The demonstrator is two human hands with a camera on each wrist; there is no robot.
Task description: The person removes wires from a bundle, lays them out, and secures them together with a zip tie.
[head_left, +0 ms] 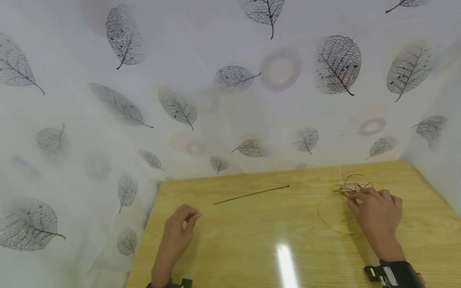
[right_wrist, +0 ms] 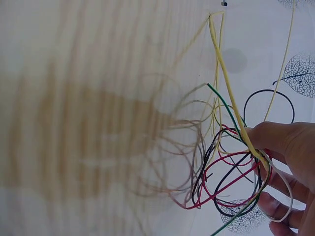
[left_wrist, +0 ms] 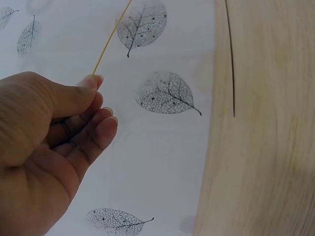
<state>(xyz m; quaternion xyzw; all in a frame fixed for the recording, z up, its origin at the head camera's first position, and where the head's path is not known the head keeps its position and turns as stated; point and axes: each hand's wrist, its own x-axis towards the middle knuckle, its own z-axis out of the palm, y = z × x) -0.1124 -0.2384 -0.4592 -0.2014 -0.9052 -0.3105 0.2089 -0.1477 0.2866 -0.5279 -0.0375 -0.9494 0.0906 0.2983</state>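
Evidently, left grip (head_left: 175,230) and right grip (head_left: 379,210) pinch wires (right_wrist: 241,121).

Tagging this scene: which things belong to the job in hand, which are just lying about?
In the job:
yellow wire, pinched in the left grip
tangle of coloured wires, held in the right grip

Apparently lying about:
dark strand, alone on the table, untouched; might belong too
leaf-print sheet behind, just backdrop

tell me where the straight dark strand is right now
In the head view, the straight dark strand lies on the table toward its far edge, between the left grip and the tangled wires at right.
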